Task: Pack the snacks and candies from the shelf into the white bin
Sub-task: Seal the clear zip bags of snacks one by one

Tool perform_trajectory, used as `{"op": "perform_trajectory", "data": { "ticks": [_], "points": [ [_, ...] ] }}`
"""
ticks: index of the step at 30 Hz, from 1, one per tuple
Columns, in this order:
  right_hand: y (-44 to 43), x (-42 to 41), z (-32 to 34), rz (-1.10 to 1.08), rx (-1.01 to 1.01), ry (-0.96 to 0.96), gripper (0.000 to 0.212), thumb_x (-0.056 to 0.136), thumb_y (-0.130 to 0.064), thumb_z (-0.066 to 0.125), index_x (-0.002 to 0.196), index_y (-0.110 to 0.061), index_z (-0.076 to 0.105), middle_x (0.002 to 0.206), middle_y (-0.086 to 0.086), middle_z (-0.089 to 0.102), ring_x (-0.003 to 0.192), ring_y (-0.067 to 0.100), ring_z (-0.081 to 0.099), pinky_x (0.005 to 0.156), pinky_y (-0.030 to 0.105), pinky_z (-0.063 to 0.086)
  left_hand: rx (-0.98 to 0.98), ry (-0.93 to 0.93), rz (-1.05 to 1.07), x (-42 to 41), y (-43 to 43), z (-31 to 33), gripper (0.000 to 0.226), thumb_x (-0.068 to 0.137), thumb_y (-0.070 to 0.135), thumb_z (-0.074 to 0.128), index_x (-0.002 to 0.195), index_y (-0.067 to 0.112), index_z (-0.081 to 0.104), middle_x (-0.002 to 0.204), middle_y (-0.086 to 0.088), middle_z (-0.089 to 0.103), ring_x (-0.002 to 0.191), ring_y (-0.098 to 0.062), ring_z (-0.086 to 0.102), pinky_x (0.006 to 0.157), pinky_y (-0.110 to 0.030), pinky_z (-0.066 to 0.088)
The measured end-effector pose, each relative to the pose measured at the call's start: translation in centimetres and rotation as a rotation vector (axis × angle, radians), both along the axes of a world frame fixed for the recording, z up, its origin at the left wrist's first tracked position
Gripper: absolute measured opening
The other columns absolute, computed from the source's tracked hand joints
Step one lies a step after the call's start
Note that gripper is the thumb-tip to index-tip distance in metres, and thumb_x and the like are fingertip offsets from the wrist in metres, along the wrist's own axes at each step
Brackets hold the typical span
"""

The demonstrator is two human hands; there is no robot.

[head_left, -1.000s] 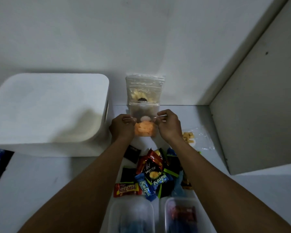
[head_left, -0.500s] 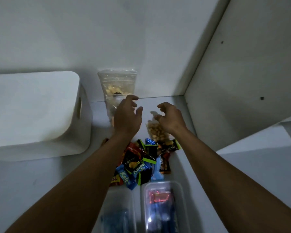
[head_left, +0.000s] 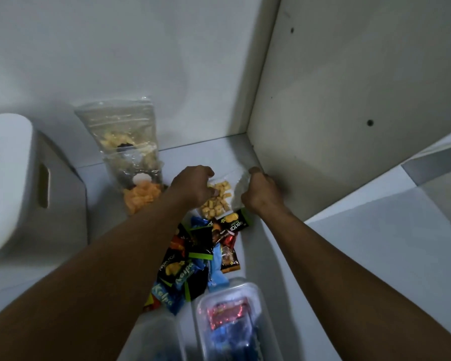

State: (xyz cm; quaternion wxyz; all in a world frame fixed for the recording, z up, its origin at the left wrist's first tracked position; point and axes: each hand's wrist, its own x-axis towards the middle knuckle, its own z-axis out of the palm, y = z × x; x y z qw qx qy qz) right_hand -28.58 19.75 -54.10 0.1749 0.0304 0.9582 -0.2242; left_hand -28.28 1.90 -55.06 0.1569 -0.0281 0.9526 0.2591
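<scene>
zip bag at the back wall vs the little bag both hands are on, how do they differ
The zip bag stands upright against the wall, untouched; the small bag lies flat, gripped by the left hand and right hand. The zip bag is bigger, its snacks paler. Both are clear plastic.

"Kalpa" – blue wrappers [head_left: 167, 295], "Nextar" – black packet [head_left: 236, 225]

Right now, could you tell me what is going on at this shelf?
A person is packing snacks. Both hands are on a clear bag of small tan snack pieces lying on the shelf: the left hand at its left side, the right hand closed on its right edge. Loose candy wrappers lie in a heap nearer the person, a taller clear bag leans on the back wall, and the white bin sits to the left.
</scene>
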Motion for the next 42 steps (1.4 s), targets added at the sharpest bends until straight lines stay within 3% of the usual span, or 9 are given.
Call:
{"op": "perform_trajectory", "data": {
  "ticks": [6,12,16,20,24,30,33,38,42],
  "points": [
    [-0.4,-0.3,1.4,-0.100,-0.099,0.064,0.040,0.084,-0.001,0.058,0.124,-0.005,0.056,0.124,0.018,0.061,0.115,0.034,0.059,0.093,0.031,0.048,0.082,0.081,0.080,-0.1,-0.2,0.4,0.028,0.087,0.010,0.066,0.115,0.014,0.073,0.115,-0.008,0.072,0.108,-0.026,0.065,0.090,-0.032,0.052],
    [-0.8,0.2,6.2,-0.130,-0.219,0.141,0.015,0.078,-0.008,0.057,0.074,0.001,0.069,0.067,0.009,0.068,0.069,0.025,0.067,0.063,0.031,0.053,0.201,0.157,0.179,1.3,-0.5,3.6,0.030,0.092,0.006,0.050,0.091,0.022,0.076,0.102,-0.002,0.076,0.094,-0.019,0.068,0.082,-0.031,0.057],
    [-1.0,1.3,11.1,-0.080,-0.293,0.203,0.019,0.084,-0.017,0.061,0.077,-0.003,0.072,0.070,0.009,0.070,0.067,0.023,0.065,0.064,0.032,0.054,0.240,0.222,0.270,3.1,-0.3,7.3,0.030,0.089,0.008,0.054,0.079,0.031,0.069,0.100,0.001,0.076,0.089,-0.015,0.069,0.077,-0.023,0.054],
    [-0.9,3.1,15.9,0.041,-0.388,0.250,0.017,0.091,-0.023,0.064,0.080,-0.015,0.074,0.082,0.000,0.074,0.077,0.016,0.067,0.069,0.023,0.047,0.353,0.268,0.392,6.0,0.6,12.1,0.016,0.089,0.008,0.065,0.099,0.017,0.074,0.100,0.002,0.071,0.081,-0.006,0.062,0.063,-0.003,0.043],
    [-0.6,5.3,19.9,0.138,-0.430,0.346,0.012,0.091,-0.025,0.067,0.087,-0.021,0.077,0.084,-0.006,0.075,0.079,0.011,0.068,0.071,0.023,0.050,0.475,0.413,0.569,9.0,1.7,17.2,0.020,0.086,0.027,0.074,0.106,0.022,0.071,0.104,0.005,0.071,0.094,-0.011,0.067,0.083,-0.027,0.052],
    [0.2,8.8,24.7,0.283,-0.473,0.420,0.013,0.093,-0.025,0.066,0.091,-0.023,0.079,0.085,-0.009,0.074,0.079,0.007,0.067,0.070,0.023,0.051,0.763,0.496,0.826,13.1,3.6,24.7,0.024,0.086,0.036,0.075,0.093,0.013,0.072,0.088,-0.006,0.075,0.081,-0.018,0.074,0.076,-0.042,0.063],
    [0.5,10.1,26.7,0.345,-0.500,0.429,0.012,0.092,-0.026,0.067,0.092,-0.025,0.079,0.087,-0.010,0.076,0.080,0.006,0.068,0.074,0.027,0.055,0.851,0.458,0.829,14.7,4.1,27.5,0.028,0.084,0.033,0.077,0.094,0.007,0.072,0.091,-0.010,0.075,0.080,-0.019,0.075,0.072,-0.042,0.064],
    [1.3,11.1,30.5,0.400,-0.568,0.445,0.011,0.091,-0.029,0.069,0.092,-0.026,0.080,0.087,-0.013,0.075,0.083,0.003,0.067,0.074,0.024,0.052,0.636,0.561,0.648,17.1,3.4,31.0,0.026,0.084,0.042,0.075,0.101,0.023,0.073,0.098,0.005,0.073,0.093,-0.011,0.069,0.080,-0.036,0.058],
    [1.9,11.1,33.3,0.508,-0.575,0.445,0.009,0.090,-0.027,0.071,0.091,-0.025,0.080,0.078,-0.015,0.072,0.078,-0.001,0.067,0.072,0.020,0.051,0.610,0.624,0.543,18.3,3.7,33.8,0.011,0.088,0.027,0.074,0.087,0.016,0.076,0.084,0.005,0.074,0.076,-0.005,0.066,0.068,-0.021,0.047]
  ]
}}
